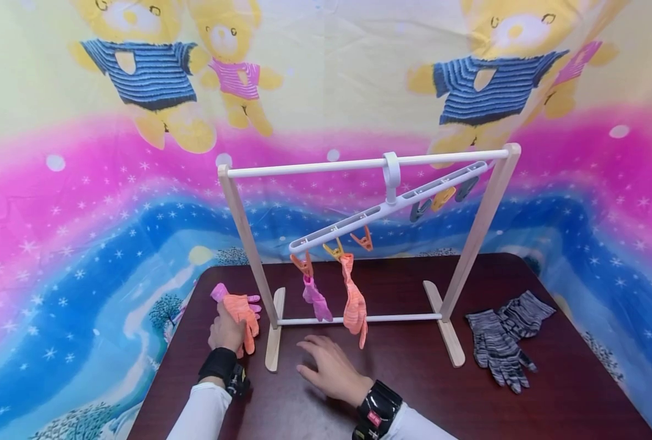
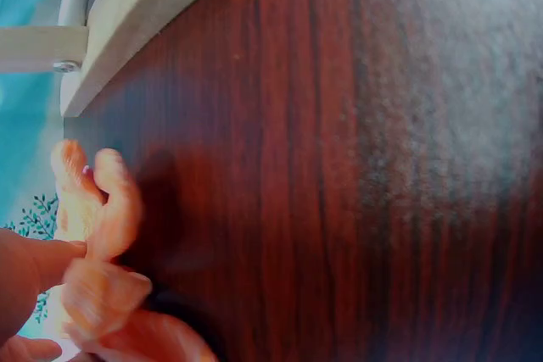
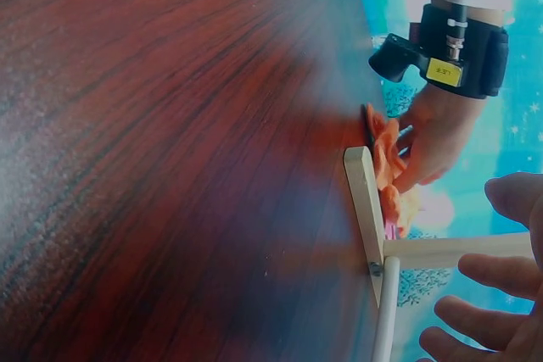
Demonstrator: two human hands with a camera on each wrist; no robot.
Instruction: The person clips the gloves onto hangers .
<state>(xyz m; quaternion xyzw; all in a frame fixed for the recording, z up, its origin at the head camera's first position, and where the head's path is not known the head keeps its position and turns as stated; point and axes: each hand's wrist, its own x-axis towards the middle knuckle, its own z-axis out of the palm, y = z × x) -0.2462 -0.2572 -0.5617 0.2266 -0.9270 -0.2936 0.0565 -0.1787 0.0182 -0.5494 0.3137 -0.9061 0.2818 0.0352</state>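
My left hand (image 1: 227, 328) is at the table's left side and pinches an orange knit glove (image 1: 241, 308) between thumb and fingers. The same orange glove (image 2: 114, 209) shows close up in the left wrist view, slightly blurred. A pink glove (image 1: 219, 291) lies partly hidden under it. Over the middle of the table hovers my right hand (image 1: 331, 370), fingers spread and holding nothing. Above and beyond it, a pink glove (image 1: 316, 299) and an orange glove (image 1: 354, 299) hang from clips on a white clip hanger (image 1: 353, 221), which slants across the rack.
A wooden drying rack (image 1: 243, 238) with white rods carries the hanger. Its left foot (image 1: 275, 342) stands between my hands. An orange clip (image 1: 363, 239) and several grey and yellow clips (image 1: 443, 198) hold nothing. Grey knit gloves (image 1: 504, 342) lie on the table's right.
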